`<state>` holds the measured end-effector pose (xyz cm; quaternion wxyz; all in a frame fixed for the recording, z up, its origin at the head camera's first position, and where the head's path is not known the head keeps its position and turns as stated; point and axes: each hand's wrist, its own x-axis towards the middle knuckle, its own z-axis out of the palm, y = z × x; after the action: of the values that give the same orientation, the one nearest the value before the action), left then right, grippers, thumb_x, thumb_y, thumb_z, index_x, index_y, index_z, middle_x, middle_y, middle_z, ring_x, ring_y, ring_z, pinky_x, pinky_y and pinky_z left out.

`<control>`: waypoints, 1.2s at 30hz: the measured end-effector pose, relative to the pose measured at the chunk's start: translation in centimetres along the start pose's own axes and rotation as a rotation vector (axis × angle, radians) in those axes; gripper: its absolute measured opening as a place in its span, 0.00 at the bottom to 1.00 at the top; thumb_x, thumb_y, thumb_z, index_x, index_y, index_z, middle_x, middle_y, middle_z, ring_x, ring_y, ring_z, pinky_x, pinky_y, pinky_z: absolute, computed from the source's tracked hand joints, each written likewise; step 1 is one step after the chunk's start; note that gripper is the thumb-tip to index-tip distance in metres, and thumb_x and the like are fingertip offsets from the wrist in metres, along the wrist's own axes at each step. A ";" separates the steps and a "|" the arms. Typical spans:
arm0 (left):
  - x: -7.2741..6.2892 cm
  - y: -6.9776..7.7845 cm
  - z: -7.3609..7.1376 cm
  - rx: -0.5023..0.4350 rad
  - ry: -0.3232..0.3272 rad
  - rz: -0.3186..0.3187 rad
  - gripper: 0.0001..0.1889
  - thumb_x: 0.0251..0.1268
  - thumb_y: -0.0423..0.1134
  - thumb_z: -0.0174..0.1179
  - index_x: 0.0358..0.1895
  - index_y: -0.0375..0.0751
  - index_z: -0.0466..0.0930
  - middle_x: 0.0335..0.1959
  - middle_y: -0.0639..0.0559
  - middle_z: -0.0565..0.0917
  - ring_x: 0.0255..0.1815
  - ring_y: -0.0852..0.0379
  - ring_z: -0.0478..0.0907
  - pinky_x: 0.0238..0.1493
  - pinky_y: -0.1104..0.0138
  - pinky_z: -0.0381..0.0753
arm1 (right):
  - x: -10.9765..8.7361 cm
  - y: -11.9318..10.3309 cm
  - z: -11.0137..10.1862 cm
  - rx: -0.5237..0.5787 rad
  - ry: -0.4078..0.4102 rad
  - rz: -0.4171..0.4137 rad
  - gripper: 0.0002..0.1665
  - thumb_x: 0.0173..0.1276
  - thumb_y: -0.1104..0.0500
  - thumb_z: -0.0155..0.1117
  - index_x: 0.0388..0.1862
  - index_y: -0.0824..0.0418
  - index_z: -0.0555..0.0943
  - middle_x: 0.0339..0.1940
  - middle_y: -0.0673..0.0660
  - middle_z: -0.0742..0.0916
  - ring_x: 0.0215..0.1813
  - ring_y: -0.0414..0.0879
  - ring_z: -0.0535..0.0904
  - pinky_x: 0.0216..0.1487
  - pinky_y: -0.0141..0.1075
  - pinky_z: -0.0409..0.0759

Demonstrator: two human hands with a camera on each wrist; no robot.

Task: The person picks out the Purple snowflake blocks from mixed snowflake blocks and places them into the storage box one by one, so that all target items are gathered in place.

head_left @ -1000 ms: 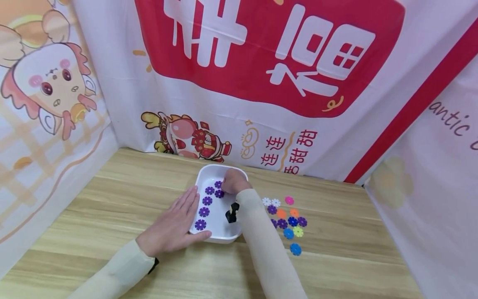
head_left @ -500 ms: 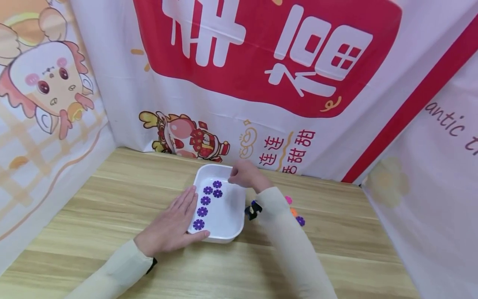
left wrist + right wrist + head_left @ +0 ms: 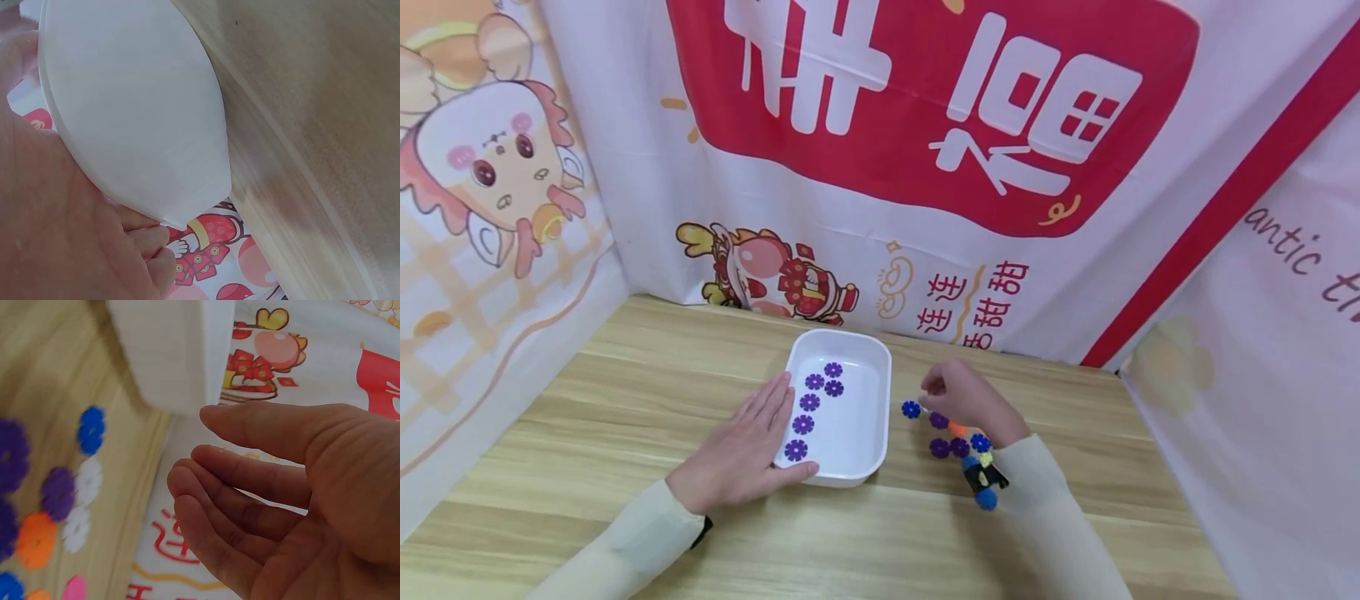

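– How do things sit on the table [image 3: 865, 550]?
– The white tray [image 3: 853, 433] stands upright, with the left hand [image 3: 737, 458] along its left wall, fingers straight and close together, probably to steady it
– And the right hand [image 3: 967, 397]?
– Over loose discs [image 3: 959, 448] beside the tray, thumb apart from curved fingers, holding nothing; purple discs [image 3: 809, 402] lie inside, where the walls can contain them

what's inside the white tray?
Six purple discs: four in a line along the left side, two just right of that line's far end. The left hand hides part of the white tray rim there.
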<state>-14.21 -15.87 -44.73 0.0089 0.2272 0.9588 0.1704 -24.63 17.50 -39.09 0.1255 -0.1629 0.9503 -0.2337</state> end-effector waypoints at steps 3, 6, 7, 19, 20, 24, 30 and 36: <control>0.2 0.0 0.2 0.013 -0.003 0.000 0.60 0.71 0.76 0.50 0.83 0.26 0.47 0.88 0.32 0.42 0.89 0.33 0.42 0.88 0.42 0.50 | -1.2 1.8 0.6 -0.024 -0.013 0.004 0.11 0.70 0.61 0.74 0.48 0.63 0.89 0.38 0.51 0.90 0.40 0.42 0.84 0.47 0.37 0.89; 0.3 0.1 0.2 0.024 -0.006 0.001 0.60 0.71 0.77 0.50 0.83 0.26 0.46 0.88 0.32 0.42 0.89 0.34 0.41 0.87 0.43 0.49 | -2.3 3.4 1.6 -0.045 -0.028 -0.041 0.11 0.70 0.62 0.74 0.49 0.64 0.89 0.39 0.51 0.90 0.40 0.40 0.84 0.47 0.36 0.89; 0.3 0.1 0.2 0.025 -0.006 -0.001 0.60 0.71 0.77 0.50 0.83 0.26 0.46 0.88 0.32 0.42 0.89 0.34 0.41 0.87 0.43 0.49 | -2.5 3.9 1.9 -0.048 -0.034 -0.058 0.11 0.70 0.62 0.74 0.50 0.64 0.89 0.39 0.52 0.91 0.40 0.40 0.84 0.48 0.36 0.89; 0.4 -0.1 0.3 0.026 -0.017 -0.012 0.60 0.70 0.78 0.49 0.84 0.27 0.46 0.88 0.33 0.42 0.89 0.34 0.42 0.88 0.43 0.50 | -3.9 6.2 4.4 -0.083 -0.016 -0.119 0.15 0.71 0.61 0.75 0.55 0.61 0.88 0.47 0.52 0.88 0.48 0.45 0.84 0.54 0.43 0.90; 0.3 -0.1 0.3 0.027 -0.018 -0.013 0.61 0.70 0.78 0.49 0.84 0.27 0.47 0.88 0.33 0.42 0.89 0.34 0.42 0.88 0.43 0.50 | -4.0 6.3 4.5 -0.091 -0.018 -0.126 0.15 0.71 0.60 0.75 0.55 0.60 0.88 0.47 0.52 0.88 0.49 0.45 0.84 0.55 0.43 0.90; 0.3 -0.1 0.3 0.028 -0.018 -0.014 0.61 0.70 0.78 0.49 0.84 0.27 0.46 0.88 0.33 0.42 0.89 0.34 0.42 0.88 0.43 0.50 | -4.0 6.9 4.9 -0.110 -0.030 -0.150 0.14 0.71 0.58 0.75 0.54 0.56 0.88 0.48 0.49 0.88 0.50 0.42 0.85 0.56 0.41 0.90; 0.4 -0.1 0.1 0.030 -0.013 -0.009 0.60 0.70 0.78 0.48 0.84 0.26 0.47 0.88 0.33 0.43 0.89 0.34 0.42 0.88 0.43 0.50 | -3.9 7.3 5.1 -0.137 -0.019 -0.170 0.16 0.71 0.57 0.75 0.56 0.56 0.88 0.47 0.48 0.87 0.48 0.40 0.83 0.54 0.38 0.90; 0.3 0.0 0.0 0.023 -0.013 -0.006 0.60 0.71 0.77 0.50 0.83 0.25 0.48 0.88 0.32 0.44 0.89 0.32 0.43 0.87 0.41 0.51 | -3.6 7.3 5.1 -0.137 -0.020 -0.163 0.15 0.71 0.58 0.75 0.54 0.57 0.89 0.46 0.49 0.87 0.47 0.40 0.82 0.52 0.36 0.89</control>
<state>-14.47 -15.69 -44.72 0.0130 0.2256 0.9613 0.1579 -21.59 22.88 -46.40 0.1040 -0.2501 0.9464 -0.1762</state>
